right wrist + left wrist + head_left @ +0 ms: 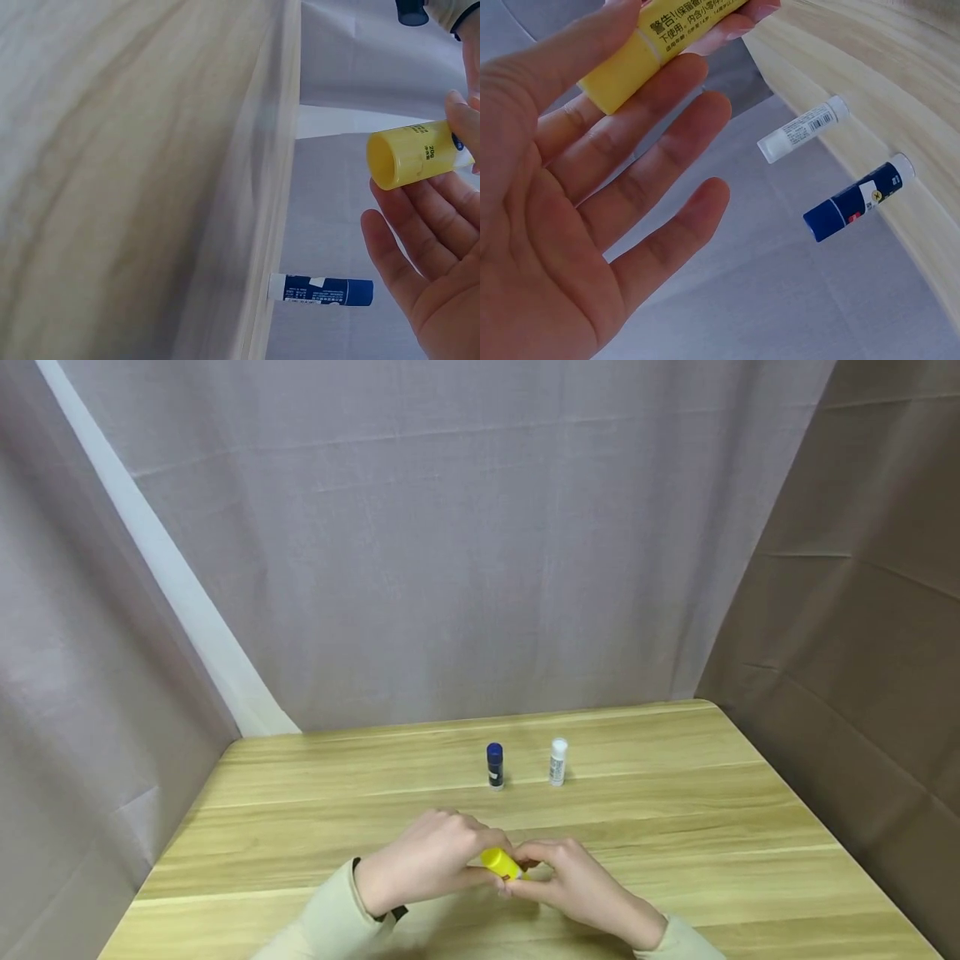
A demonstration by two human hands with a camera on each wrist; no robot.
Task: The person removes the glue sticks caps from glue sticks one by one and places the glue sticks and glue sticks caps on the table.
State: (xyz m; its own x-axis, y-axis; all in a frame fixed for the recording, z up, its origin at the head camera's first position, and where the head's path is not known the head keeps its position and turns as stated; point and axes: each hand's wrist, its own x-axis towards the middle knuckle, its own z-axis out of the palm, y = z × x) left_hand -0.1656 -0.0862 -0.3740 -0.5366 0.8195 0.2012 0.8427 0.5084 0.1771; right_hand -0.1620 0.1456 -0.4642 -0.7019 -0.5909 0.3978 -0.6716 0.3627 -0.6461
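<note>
A yellow glue stick [498, 862] is held between both hands, tilted above the wooden table. My left hand [438, 858] pinches its cap end between thumb and fingers; in the left wrist view the hand's [577, 225] other fingers spread loosely away. My right hand [581, 887] grips the opposite end with thumb and fingertips. In the right wrist view, the yellow stick's [412, 154] round bottom faces the camera, above the fingers of the right hand [450, 292]. Dark printed lettering runs along the yellow barrel.
Farther back on the table [337, 827] stand a blue glue stick [495, 767] and, to its right, a white glue stick [558, 762], both upright and apart from each other. Grey curtains [450, 543] hang behind and around the table.
</note>
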